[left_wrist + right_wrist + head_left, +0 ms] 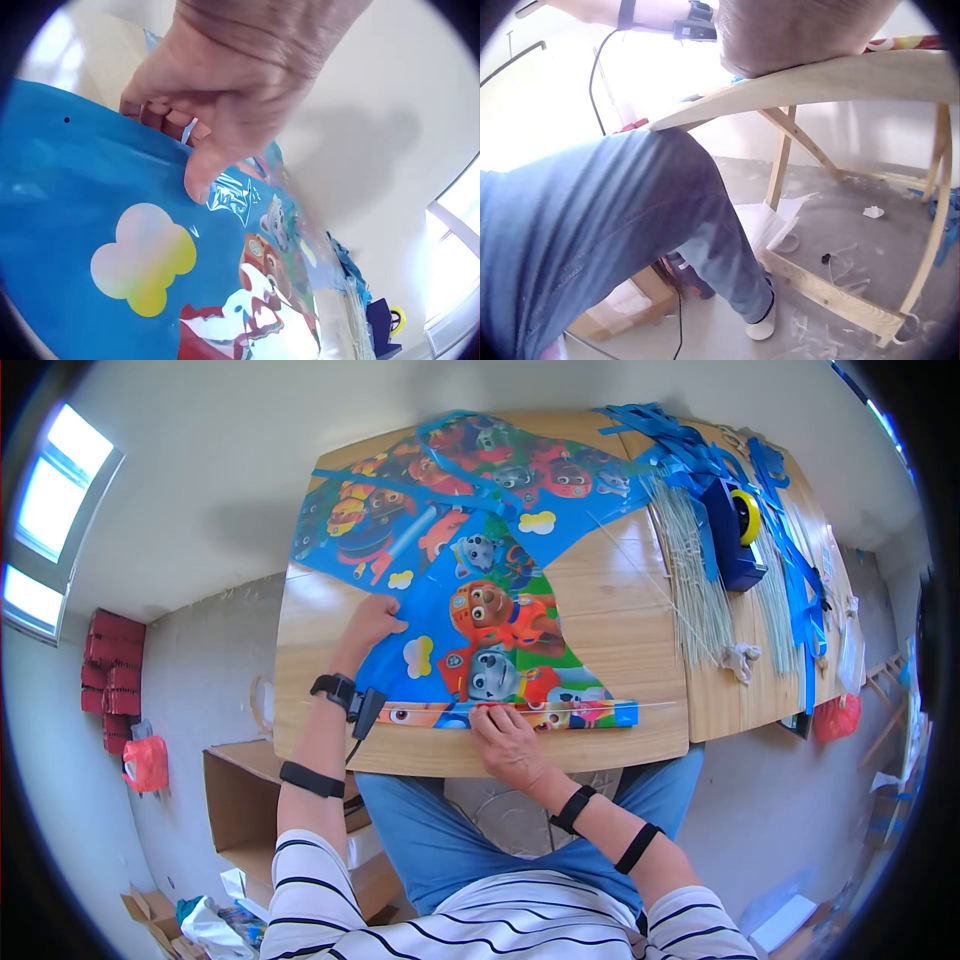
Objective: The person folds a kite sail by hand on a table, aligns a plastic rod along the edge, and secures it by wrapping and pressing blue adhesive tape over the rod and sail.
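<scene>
A blue printed plastic sheet with cartoon dogs and clouds lies on the wooden table. Its left edge is pinched by the left hand; in the left wrist view that hand has its thumb on top of the sheet and its fingers curled at the edge. Along the near edge, a thin pale rod lies over a folded strip. The right hand grips this strip near its middle with bent fingers. Only the heel of the right hand shows in the right wrist view.
More printed sheet covers the table's far left. To the right are a bundle of thin rods, a blue tape dispenser with a yellow roll, and blue strips. A cardboard box stands below the table's left side.
</scene>
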`<state>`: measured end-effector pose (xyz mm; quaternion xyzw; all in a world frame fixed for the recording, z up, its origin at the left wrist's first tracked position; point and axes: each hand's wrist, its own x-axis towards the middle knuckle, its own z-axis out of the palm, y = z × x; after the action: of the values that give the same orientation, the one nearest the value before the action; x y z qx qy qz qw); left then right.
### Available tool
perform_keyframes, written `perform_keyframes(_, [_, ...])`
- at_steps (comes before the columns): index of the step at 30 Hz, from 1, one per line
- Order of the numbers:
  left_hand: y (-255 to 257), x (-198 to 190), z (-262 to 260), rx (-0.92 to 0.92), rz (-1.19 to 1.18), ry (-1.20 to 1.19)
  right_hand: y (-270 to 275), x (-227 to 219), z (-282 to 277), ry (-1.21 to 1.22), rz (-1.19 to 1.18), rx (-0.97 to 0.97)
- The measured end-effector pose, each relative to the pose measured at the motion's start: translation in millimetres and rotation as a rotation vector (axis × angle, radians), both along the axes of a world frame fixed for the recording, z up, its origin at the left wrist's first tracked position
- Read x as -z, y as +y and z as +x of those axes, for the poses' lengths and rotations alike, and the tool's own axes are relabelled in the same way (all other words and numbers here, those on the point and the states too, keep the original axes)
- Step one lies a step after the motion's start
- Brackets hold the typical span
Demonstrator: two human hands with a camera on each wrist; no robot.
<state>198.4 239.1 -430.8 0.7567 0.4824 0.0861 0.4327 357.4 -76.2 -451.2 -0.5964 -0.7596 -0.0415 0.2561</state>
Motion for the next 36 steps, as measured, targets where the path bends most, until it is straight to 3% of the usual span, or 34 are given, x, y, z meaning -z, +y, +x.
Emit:
perform_keyframes(2, [-1.5,-3.6,-4.1,-0.031,-0.111,-0.058,-0.2,-0.7,-1.0,0.006,-0.011,0.002])
perform_keyframes(17, [-16.0,4.5,-1.6,-0.169,0.054,-0.069,-1.4,-2.5,-4.6,0.046,0.002,0.016])
perform_keyframes(20, [-26.0,3.9,-1.4,-0.235,0.095,-0.181,-1.6,-2.1,-3.6,0.039,0.006,0.008])
perform_keyframes(23, [-42.2,-10.4,-0.6,-0.244,0.213,-0.100,-1.1,-0.6,-4.4,0.055,0.021,0.014])
perform_keyframes(26, [-67.0,-13.0,-1.3,-0.250,0.469,-0.204,-0.8,-1.3,-4.4,0.057,0.026,0.014])
perform_keyframes(29, [-93.6,-22.4,-4.4,-0.128,0.666,-0.275,0.2,0.4,-5.9,0.064,0.026,0.023])
perform_keyframes(32, [-124.4,-19.3,-5.4,0.103,0.919,-0.165,0.7,-1.6,-5.7,0.049,0.046,0.029])
perform_keyframes(36, [-160.7,-2.1,-11.5,0.305,0.927,0.042,0.6,-4.7,-4.6,0.052,0.040,0.019])
